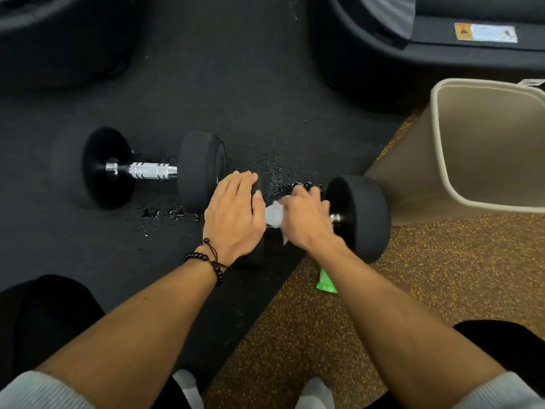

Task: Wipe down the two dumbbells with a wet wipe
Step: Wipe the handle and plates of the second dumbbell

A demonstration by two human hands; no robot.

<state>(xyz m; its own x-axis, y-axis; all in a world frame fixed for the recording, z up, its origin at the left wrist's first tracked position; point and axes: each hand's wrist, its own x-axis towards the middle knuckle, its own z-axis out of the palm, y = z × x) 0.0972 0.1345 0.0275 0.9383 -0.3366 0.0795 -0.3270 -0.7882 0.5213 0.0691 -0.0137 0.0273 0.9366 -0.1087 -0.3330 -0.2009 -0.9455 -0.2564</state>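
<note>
Wiping is under way on the near dumbbell [358, 218], which lies on the dark floor mat [206, 93] at right of centre, close to the beige bin [483, 149]. The right hand [306, 219] has its fingers curled round a crumpled wet wipe [274, 215] and works it on the handle between the two heads, so its grip is clamped on the wipe. The left hand [233, 214] lies flat, fingers straight and relaxed, pressing on the left head of that dumbbell to steady it. The far dumbbell [138, 169] rests apart to the left, untouched by either hand, its metal handle bare. Water droplets [274, 178] speckle the mat between the two. Whether the far dumbbell has already been wiped I cannot tell; judging from this, the task is midway at best, with the heads of the near one possibly left. A green packet [326, 283] lies under the right forearm.
</note>
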